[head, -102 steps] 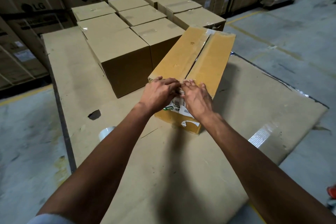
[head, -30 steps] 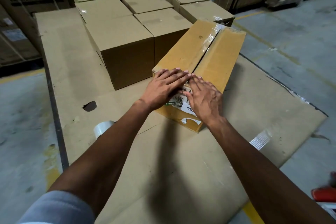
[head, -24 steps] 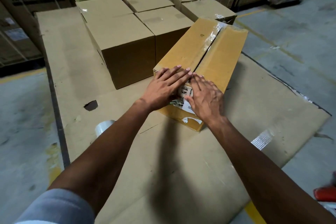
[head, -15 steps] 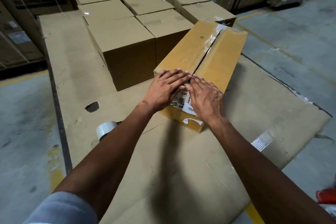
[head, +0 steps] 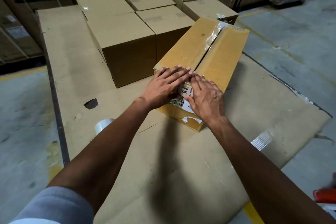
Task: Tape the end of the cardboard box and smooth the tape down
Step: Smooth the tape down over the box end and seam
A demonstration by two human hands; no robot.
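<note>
The yellow cardboard box point(head: 209, 56) lies closed on the cardboard sheet point(head: 181, 169), beside a block of sealed brown boxes point(head: 127, 29); its contents are hidden. Clear tape point(head: 213, 33) runs along its top seam. The left hand point(head: 166, 85) and right hand point(head: 206, 98) press flat, fingers spread, on its near end, gripping nothing. Half a second ago both hands lay slightly nearer the edge. A tape roll point(head: 102, 126) sits on the sheet

Flattened cardboard sheet point(head: 181, 160) on concrete floor point(head: 23, 114), bearing cardboard box point(head: 218, 56), stacked cartons point(head: 127, 42), tape roll point(head: 102, 126)
</note>
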